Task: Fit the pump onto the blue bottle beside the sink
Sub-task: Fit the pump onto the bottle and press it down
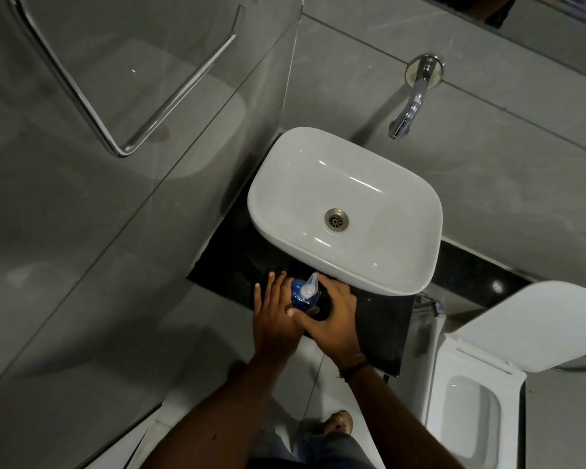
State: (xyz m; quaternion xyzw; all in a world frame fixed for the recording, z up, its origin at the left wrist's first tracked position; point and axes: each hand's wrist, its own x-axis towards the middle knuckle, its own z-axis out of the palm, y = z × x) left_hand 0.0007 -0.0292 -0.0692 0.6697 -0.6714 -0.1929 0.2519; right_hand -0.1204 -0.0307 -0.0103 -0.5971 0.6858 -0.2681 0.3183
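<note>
Blue bottle (pixel 301 297) stands on the black counter (pixel 379 319), just beside the sink (pixel 345 211). White pump (pixel 309 286) sits on its neck, nozzle toward the basin, looks seated. Left hand (pixel 274 316) and right hand (pixel 332 316) cup the bottle from either side, thumbs overlapping in front, probably bracing it upright. How firm the grip is, can't tell.

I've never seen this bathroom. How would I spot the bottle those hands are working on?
Find the white basin sitting on the black counter. At its near left corner, on that counter, stands a small blue bottle between the left hand and right hand. It is the only blue item there, topped by a clear white pump.
</note>
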